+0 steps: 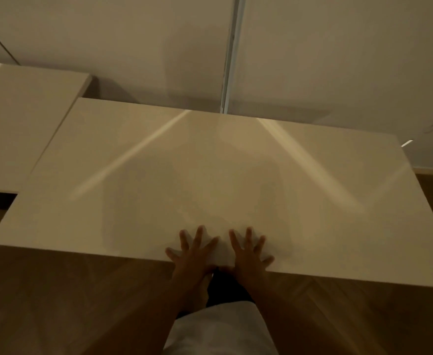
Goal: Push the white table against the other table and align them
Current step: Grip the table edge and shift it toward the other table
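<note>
A glossy white table point(159, 155) fills the middle of the head view. A second white table point(23, 119) stands to its left, further back. The two tops touch along the first table's left edge, but their front and back edges are offset. My left hand point(193, 252) and my right hand point(248, 252) lie flat on the near edge of the white table, side by side, fingers spread, holding nothing.
A pale wall point(338, 60) with a vertical metal strip point(232, 55) runs just behind both tables. Wooden herringbone floor point(56, 303) shows in front and at the right. My white shorts point(220, 329) are at the bottom.
</note>
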### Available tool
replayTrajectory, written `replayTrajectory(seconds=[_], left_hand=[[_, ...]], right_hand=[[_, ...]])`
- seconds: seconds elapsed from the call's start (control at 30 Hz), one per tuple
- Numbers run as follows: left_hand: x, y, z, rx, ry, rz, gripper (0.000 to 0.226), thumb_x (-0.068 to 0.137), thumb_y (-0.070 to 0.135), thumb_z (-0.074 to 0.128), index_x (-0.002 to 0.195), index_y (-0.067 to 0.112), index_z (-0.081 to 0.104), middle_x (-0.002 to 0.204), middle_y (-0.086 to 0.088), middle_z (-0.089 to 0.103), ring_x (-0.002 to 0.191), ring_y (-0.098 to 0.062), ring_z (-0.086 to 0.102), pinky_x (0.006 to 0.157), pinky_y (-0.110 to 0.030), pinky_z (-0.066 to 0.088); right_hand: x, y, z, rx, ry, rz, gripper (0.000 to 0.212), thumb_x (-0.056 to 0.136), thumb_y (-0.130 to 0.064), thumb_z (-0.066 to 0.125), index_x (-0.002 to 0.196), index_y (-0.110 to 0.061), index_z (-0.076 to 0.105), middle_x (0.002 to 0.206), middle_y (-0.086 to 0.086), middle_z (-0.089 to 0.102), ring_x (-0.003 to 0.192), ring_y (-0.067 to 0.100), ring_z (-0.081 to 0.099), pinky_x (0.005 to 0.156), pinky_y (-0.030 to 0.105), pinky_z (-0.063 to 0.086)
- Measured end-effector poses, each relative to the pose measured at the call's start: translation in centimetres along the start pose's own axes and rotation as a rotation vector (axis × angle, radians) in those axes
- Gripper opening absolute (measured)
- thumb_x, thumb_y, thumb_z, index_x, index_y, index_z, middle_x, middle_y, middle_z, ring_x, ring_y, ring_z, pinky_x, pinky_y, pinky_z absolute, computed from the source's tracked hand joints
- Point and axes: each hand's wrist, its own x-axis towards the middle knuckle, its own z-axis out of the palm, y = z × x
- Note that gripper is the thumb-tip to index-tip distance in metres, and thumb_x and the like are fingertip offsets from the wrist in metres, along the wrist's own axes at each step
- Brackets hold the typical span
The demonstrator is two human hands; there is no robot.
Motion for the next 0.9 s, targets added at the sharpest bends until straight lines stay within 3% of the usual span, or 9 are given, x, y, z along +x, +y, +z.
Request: replayTrajectory(seconds=[0.1,0.23,0.4,0.5,0.6,0.67,0.77,0.83,0.9], left_hand=[[0.8,0.2,0.3,0.023,-0.012,-0.023,0.089,0.086,0.070,0.050,0.143,0.060,-0.017,0.156,0.006,-0.036,0.139,-0.053,-0.029,0.102,-0.082,0.008],[1.4,0.6,0.7,0.062,-0.015,-0.042,0.099,0.081,0.077,0.049,0.125,0.064,-0.038,0.155,0.003,-0.038,0.136,-0.056,-0.030,0.096,-0.087,0.009],[1.7,1.1,0.6,0.089,-0.005,-0.083,0.102,0.085,0.070,0.052,0.126,0.062,-0.041,0.150,0.002,-0.046,0.137,-0.058,-0.028,0.091,-0.090,0.008],[1.7,1.4,0.0,0.069,-0.002,-0.089,0.103,0.087,0.067,0.053,0.116,0.064,-0.046,0.151,0.004,-0.043,0.137,-0.057,-0.030,0.091,-0.090,0.006],[2.5,1.9,-0.3,0.066,0.019,-0.094,0.097,0.093,0.061,0.049,0.115,0.066,-0.046,0.157,0.005,-0.037,0.137,-0.058,-0.027,0.089,-0.091,0.005],[3.2,2.3,-0.8,0.083,0.047,-0.104,0.090,0.096,0.059,0.046,0.126,0.066,-0.038,0.159,0.004,-0.032,0.138,-0.058,-0.026,0.089,-0.091,0.006],[4.0,3.0,-1.4,0.050,0.013,-0.107,0.080,0.096,0.058,0.045,0.140,0.063,-0.022,0.160,0.004,-0.032,0.137,-0.058,-0.027,0.089,-0.091,0.005],[4.0,3.0,-1.4,0.069,0.020,-0.113,0.083,0.095,0.060,0.046,0.137,0.063,-0.026,0.160,0.003,-0.030,0.137,-0.059,-0.026,0.088,-0.091,0.007],[3.4,3.5,-1.9,0.082,0.064,-0.131,0.085,0.092,0.062,0.044,0.136,0.061,-0.030,0.165,0.001,-0.017,0.139,-0.062,-0.013,0.084,-0.092,0.013]], right_hand=[[0.3,0.0,0.5,-0.038,0.033,-0.004,0.111,0.072,-0.077,0.062,0.147,-0.054,-0.017,0.160,0.001,-0.032,0.145,0.046,-0.024,0.103,0.081,0.007],[0.8,0.9,0.1,0.006,0.039,-0.056,0.107,0.078,-0.057,0.071,0.147,-0.050,-0.010,0.163,0.007,-0.012,0.146,0.048,-0.011,0.101,0.083,-0.003],[0.9,0.4,2.5,-0.051,0.101,0.025,0.117,0.059,-0.077,0.071,0.153,-0.048,0.007,0.166,0.008,0.009,0.147,0.051,0.003,0.096,0.087,0.008],[2.1,1.1,4.2,-0.094,0.166,0.006,0.114,0.061,-0.075,0.071,0.153,-0.049,0.010,0.166,0.003,0.006,0.148,0.049,0.005,0.096,0.086,0.009],[3.0,1.2,3.0,-0.068,0.192,-0.019,0.085,0.074,-0.070,0.045,0.152,-0.049,0.018,0.166,0.002,0.008,0.146,0.051,0.016,0.093,0.086,0.013],[3.6,1.0,1.8,0.001,0.190,-0.003,0.076,0.075,-0.065,0.032,0.148,-0.048,0.026,0.162,0.003,0.026,0.140,0.053,0.029,0.088,0.087,0.020],[4.3,1.5,0.7,-0.055,0.204,-0.030,0.085,0.071,-0.064,0.028,0.153,-0.047,0.009,0.158,0.007,0.034,0.137,0.055,0.032,0.082,0.091,0.021],[4.4,1.7,0.5,-0.075,0.151,-0.020,0.092,0.068,-0.067,0.027,0.152,-0.048,-0.005,0.161,0.008,0.023,0.140,0.056,0.025,0.084,0.091,0.018],[4.2,1.6,0.3,-0.033,0.150,0.001,0.090,0.071,-0.068,0.031,0.150,-0.051,-0.009,0.162,0.008,0.022,0.141,0.056,0.022,0.085,0.090,0.019]])
